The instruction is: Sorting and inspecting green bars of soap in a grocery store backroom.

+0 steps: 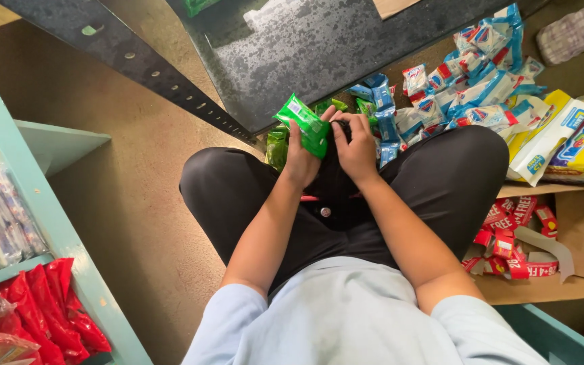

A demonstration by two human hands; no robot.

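Clasped in the left hand (300, 159) is a green packet (303, 124), raised above the lap; the right hand (356, 150) curls over more green packets (341, 107) beside blue packets (381, 101) on the floor.

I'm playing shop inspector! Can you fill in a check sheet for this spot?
Surface: brown floor, person seated on it.
Job's things: green packet held in left hand; right hand beside it.
Clutter: blue-and-white packets, yellow bags, red packs in cardboard box.
Grippers: both hands bare, close together.
Cables: nothing seen.
Surroundings: teal shelf with red packets; dark slab.
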